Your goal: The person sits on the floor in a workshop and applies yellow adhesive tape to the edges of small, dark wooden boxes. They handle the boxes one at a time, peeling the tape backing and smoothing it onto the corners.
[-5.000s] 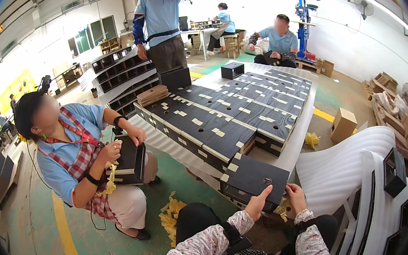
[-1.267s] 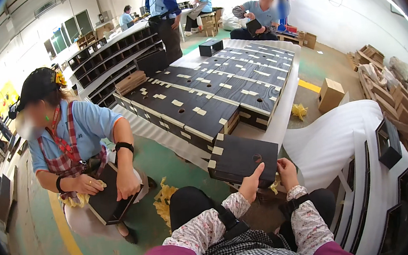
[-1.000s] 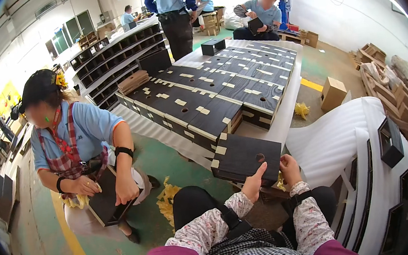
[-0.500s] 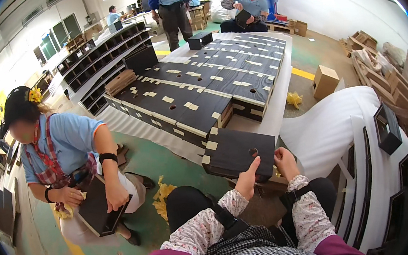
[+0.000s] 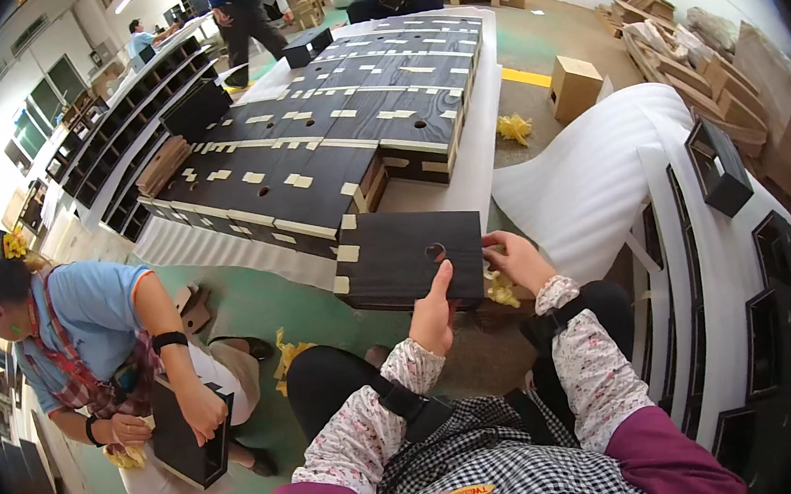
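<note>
In front of me a flat black wooden box (image 5: 401, 258) with a round hole in its top lies near the end of the long stack. Pale tape pieces run down its left edge. My left hand (image 5: 434, 315) grips its near edge, thumb on top beside the hole, fingers hidden underneath. At the box's right edge my right hand (image 5: 519, 261) is closed, fingertips pinched together; what they hold is too small to make out. Crumpled yellow tape (image 5: 502, 291) hangs just below that hand.
Beyond the box spreads a block of black boxes (image 5: 307, 136) with tape strips, on white foam. A co-worker (image 5: 100, 326) at left handles another black panel (image 5: 184, 438). White foam sheet (image 5: 598, 153) and black-framed shelving (image 5: 672, 266) stand at right. A cardboard box (image 5: 575, 85) sits farther back.
My view has tilted down and shifted right, so the scene sits higher and further left. My left hand still holds the box; my right hand stays at its right edge, more yellow tape showing below.
</note>
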The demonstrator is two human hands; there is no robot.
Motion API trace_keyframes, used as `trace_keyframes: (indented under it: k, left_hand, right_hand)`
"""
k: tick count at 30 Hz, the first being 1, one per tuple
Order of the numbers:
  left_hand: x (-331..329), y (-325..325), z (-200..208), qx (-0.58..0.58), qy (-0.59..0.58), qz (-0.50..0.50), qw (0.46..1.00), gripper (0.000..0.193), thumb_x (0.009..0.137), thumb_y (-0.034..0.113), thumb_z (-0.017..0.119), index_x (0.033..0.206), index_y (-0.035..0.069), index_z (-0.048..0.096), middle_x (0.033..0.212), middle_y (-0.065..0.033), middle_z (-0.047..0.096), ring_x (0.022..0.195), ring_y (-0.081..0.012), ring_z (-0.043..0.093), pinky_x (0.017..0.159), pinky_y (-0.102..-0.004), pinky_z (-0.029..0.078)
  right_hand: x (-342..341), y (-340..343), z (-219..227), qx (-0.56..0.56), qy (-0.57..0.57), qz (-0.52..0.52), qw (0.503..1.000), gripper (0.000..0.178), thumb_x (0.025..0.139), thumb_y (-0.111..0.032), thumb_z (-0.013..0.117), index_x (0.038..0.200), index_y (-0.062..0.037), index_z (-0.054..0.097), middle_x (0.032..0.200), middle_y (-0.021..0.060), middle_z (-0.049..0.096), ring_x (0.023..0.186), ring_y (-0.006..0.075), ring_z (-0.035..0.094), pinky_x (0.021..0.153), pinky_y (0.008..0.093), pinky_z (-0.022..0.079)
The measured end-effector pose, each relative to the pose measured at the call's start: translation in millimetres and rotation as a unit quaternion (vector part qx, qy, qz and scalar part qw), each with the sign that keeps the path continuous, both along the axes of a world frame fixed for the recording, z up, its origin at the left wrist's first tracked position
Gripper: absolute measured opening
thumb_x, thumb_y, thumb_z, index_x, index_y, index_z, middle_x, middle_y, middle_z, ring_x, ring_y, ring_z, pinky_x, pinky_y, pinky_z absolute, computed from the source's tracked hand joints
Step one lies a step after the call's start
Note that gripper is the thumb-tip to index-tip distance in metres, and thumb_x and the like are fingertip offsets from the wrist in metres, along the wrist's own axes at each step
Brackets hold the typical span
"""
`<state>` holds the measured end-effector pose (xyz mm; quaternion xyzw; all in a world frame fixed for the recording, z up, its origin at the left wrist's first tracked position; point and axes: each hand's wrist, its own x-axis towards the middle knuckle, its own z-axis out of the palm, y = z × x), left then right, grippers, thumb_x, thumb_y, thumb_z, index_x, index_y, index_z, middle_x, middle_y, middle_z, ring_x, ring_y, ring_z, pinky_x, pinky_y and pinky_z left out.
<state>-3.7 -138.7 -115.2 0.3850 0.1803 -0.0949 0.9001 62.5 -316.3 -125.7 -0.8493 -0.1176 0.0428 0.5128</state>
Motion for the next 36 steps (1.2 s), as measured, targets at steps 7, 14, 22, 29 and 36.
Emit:
trace_keyframes:
  k: [7,14,22,29,36]
  left_hand:
    - [1,-4,-2,0.0,0.013,0.015,1.0,0.026,0.09,0.023,0.061,0.112,0.007,0.059,0.107,-0.003,0.062,0.094,-0.0163,0.06,0.083,-0.0322,0.049]
    - [0,-6,-2,-0.018,-0.021,-0.01,1.0,0.027,0.088,0.023,0.064,0.112,0.011,0.06,0.105,0.0015,0.062,0.09,-0.0108,0.058,0.078,-0.0274,0.046]
    - [-19,4,17,0.047,-0.012,-0.054,0.997,0.027,0.09,0.022,0.061,0.113,0.008,0.059,0.106,-0.0022,0.063,0.092,-0.0164,0.061,0.082,-0.0291,0.049]
    - [-29,4,33,0.179,-0.048,-0.21,0.96,0.031,0.087,0.017,0.063,0.113,0.002,0.058,0.106,-0.0069,0.063,0.091,-0.0185,0.062,0.078,-0.0297,0.052]
    - [29,42,82,0.351,-0.117,-0.389,0.843,0.049,0.08,0.018,0.07,0.122,-0.001,0.053,0.112,-0.0081,0.062,0.1,-0.0163,0.057,0.088,-0.0286,0.045]
  right_hand:
    - [-10,17,6,-0.13,-0.133,-0.112,0.976,0.021,0.084,-0.023,0.057,0.089,-0.0029,0.061,0.091,0.0166,0.061,0.087,0.0345,0.059,0.075,0.0416,0.047]
    - [28,12,-13,-0.131,-0.151,-0.156,0.967,0.021,0.083,-0.025,0.058,0.086,-0.005,0.058,0.089,0.0141,0.061,0.083,0.0342,0.06,0.072,0.0423,0.048]
    - [62,-41,8,0.15,-0.058,-0.213,0.964,0.025,0.083,-0.02,0.06,0.099,-0.0024,0.052,0.081,0.0115,0.06,0.071,0.0206,0.062,0.065,0.0325,0.049]
    - [34,-68,60,0.24,0.007,-0.067,0.968,0.019,0.089,-0.016,0.055,0.103,-0.0027,0.051,0.08,0.0005,0.051,0.066,0.0076,0.053,0.062,0.0208,0.044]
    - [30,-77,59,0.16,-0.05,-0.075,0.983,0.017,0.085,-0.012,0.053,0.099,-0.002,0.051,0.079,0.0027,0.053,0.072,0.0102,0.053,0.066,0.0253,0.045]
